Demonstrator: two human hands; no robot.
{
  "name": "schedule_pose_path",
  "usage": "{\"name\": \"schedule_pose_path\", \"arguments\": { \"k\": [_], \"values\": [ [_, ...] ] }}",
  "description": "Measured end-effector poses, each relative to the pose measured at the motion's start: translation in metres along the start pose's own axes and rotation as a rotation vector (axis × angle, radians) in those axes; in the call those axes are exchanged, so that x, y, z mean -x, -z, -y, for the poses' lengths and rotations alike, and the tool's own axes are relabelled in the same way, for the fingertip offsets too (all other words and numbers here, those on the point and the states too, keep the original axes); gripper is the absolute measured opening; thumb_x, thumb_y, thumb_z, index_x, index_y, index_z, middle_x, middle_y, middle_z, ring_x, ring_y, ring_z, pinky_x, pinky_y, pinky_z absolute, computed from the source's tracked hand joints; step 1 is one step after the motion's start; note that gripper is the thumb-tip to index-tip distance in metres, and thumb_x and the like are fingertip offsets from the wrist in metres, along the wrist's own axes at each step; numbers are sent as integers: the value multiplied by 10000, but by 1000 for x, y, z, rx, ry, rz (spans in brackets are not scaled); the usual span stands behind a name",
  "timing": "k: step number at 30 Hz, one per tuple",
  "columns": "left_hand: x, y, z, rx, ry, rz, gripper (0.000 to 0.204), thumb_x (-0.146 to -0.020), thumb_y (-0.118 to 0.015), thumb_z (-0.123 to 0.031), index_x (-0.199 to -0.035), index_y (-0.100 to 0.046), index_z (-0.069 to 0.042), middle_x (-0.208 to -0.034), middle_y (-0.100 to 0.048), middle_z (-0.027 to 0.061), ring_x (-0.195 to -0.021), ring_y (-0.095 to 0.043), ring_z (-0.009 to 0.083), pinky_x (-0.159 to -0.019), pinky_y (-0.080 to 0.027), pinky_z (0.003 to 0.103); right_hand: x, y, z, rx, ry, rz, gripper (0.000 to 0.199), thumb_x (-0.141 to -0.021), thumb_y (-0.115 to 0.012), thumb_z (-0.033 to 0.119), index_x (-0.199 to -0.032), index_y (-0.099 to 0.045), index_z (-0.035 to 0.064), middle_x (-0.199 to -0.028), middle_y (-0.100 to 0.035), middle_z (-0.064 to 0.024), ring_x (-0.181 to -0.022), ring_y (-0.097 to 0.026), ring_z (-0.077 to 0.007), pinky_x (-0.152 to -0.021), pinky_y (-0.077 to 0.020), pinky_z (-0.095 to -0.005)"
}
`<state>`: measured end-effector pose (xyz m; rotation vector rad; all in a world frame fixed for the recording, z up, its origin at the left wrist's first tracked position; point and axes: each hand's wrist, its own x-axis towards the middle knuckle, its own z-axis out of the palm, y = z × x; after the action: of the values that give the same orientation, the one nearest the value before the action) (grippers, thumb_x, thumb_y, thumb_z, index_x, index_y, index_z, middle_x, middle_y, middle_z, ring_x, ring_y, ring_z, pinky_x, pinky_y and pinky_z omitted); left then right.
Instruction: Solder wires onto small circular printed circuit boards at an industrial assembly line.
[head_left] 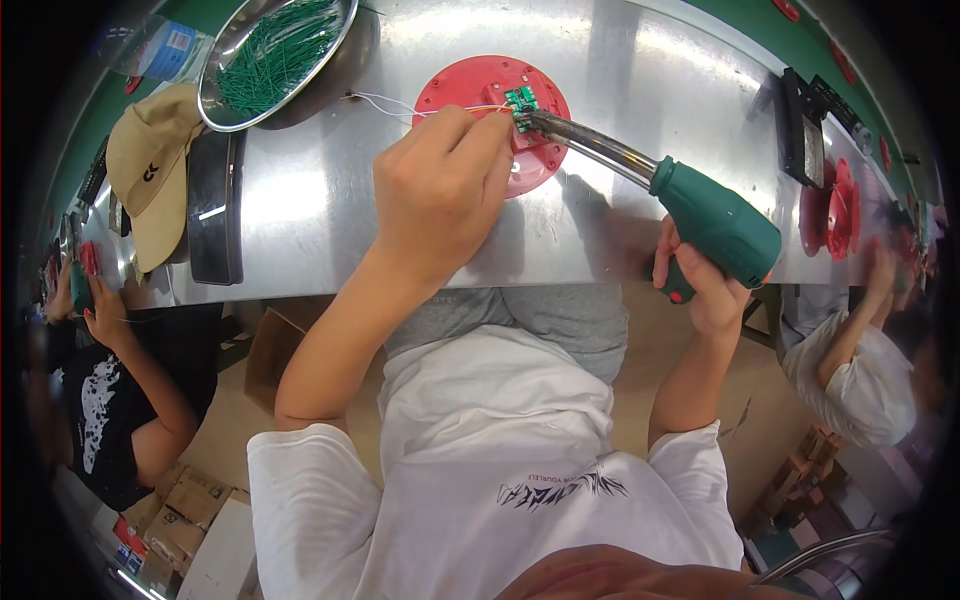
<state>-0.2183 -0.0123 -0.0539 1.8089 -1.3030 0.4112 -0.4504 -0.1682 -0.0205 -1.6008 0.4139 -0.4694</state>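
A red disc lies flat on the steel desk, carrying a small green circuit board at its upper middle. The left hand rests over the disc's near side, its grip pinched together on a thin white wire trailing left of the disc. The right hand, right of the disc, has its grip clamped around a green soldering gun, whose metal tip touches the board. A bowl of green wires sits left of the disc.

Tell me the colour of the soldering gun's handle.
Dark green, on the soldering gun in the right hand; head view.

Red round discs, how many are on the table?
2 or more: one red disc under the left hand, and a small stack at the far right, whose number I can't tell.
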Motion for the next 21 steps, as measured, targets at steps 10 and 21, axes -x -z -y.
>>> {"name": "schedule_pose_path", "arguments": {
  "k": [10, 21],
  "values": [
    [1, -1, 1, 5, 0, -9, 130, -774, -693, -33, -904, -690, -34, -750, -601, 69, -599, -602, 242, -518, -481, 341, -4, 4, -13, -188, 179, -89, 490, -916, -598, 214, -1258, -493, -120, -942, -608, -231, -510, -576, -204, -431, -477, -291],
    [-5, 2, -10, 48, 91, -4, 107, -798, -690, -17, -905, -697, -19, -792, -655, 108, -646, -649, 273, -554, -519, 346, -5, 2, -19, -242, 208, -352, 515, -960, -541, 257, -1321, -424, -92, -964, -604, -243, -467, -565, -190, -385, -469, -309]
  ]
}}
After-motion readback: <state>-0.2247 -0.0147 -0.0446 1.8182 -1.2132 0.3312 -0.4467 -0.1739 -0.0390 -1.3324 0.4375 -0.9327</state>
